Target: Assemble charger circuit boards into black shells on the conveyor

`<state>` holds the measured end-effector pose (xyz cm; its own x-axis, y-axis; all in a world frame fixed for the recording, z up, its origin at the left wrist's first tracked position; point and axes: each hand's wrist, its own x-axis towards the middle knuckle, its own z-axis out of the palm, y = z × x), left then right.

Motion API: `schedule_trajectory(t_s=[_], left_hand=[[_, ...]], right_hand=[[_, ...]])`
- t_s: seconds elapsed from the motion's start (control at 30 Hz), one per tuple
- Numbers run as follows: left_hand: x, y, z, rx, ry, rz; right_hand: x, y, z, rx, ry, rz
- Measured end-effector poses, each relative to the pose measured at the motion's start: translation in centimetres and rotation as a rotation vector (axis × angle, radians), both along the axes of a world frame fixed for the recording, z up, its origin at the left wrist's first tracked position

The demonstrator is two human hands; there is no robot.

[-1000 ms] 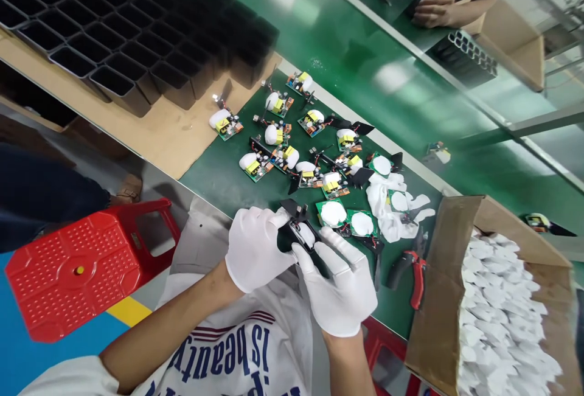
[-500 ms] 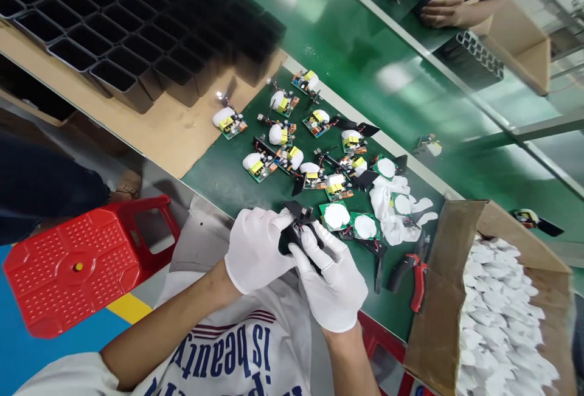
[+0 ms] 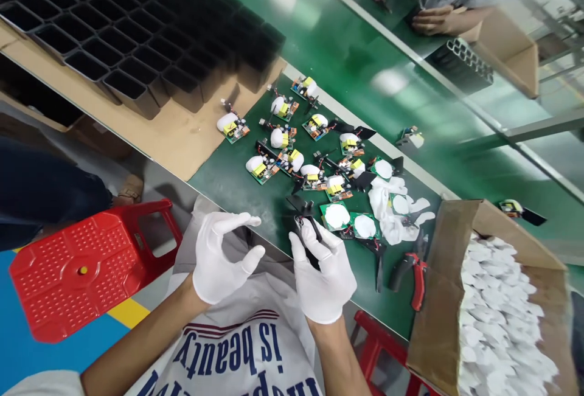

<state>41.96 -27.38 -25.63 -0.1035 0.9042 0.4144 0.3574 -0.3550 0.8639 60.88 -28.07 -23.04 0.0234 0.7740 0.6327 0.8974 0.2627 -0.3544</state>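
My right hand (image 3: 323,283), in a white glove, grips a black plastic housing (image 3: 312,258) between thumb and fingers at the table's front edge. A dark flat piece (image 3: 298,204) and some thin wires show at the housing's far end; my fingers hide much of it. To the left, apart from the housing, my gloved left hand (image 3: 221,262) holds nothing, its thumb and fingers spread. Just beyond my right hand lie circuit boards with round white patches, one a green board (image 3: 336,216). Several more boards with yellow and white parts, such as this circuit board (image 3: 262,169), cover the green mat behind.
Rows of black rectangular cases (image 3: 130,87) stand at back left. Pliers (image 3: 418,283) and crumpled white gloves (image 3: 387,219) lie on the right, beside a cardboard box (image 3: 440,298) of white pieces (image 3: 497,317). A red stool (image 3: 91,268) is left; a co-worker's hand (image 3: 433,20) shows across.
My left hand has let go of the black housing, moved left and opened. My right hand keeps hold of the housing. The view has shifted slightly.
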Motion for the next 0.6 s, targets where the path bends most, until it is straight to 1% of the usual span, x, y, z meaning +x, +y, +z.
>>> schedule_trajectory(t_s=[0.07, 0.2, 0.33, 0.43, 0.53, 0.6], left_hand=[[0.2, -0.2, 0.1, -0.017, 0.002, -0.018], [1.0, -0.8, 0.0, -0.016, 0.051, -0.042], [1.7, -1.4, -0.2, -0.026, 0.045, -0.047], [2.0, -1.6, -0.2, -0.033, 0.038, -0.06], [2.1, -1.6, -0.2, -0.029, 0.041, -0.082], [2.0, -1.6, -0.1, -0.025, 0.039, -0.088]], right_hand=[[0.1, 0.1, -0.6, 0.007, 0.015, -0.026], [0.5, 0.0, -0.8, 0.007, -0.021, -0.086], [0.7, 0.1, -0.7, -0.032, -0.082, -0.041], [0.7, 0.2, -0.6, -0.053, -0.056, -0.033], [0.6, 0.5, -0.4, -0.111, -0.048, -0.024], [0.6, 0.7, -0.2, -0.164, 0.007, -0.029]])
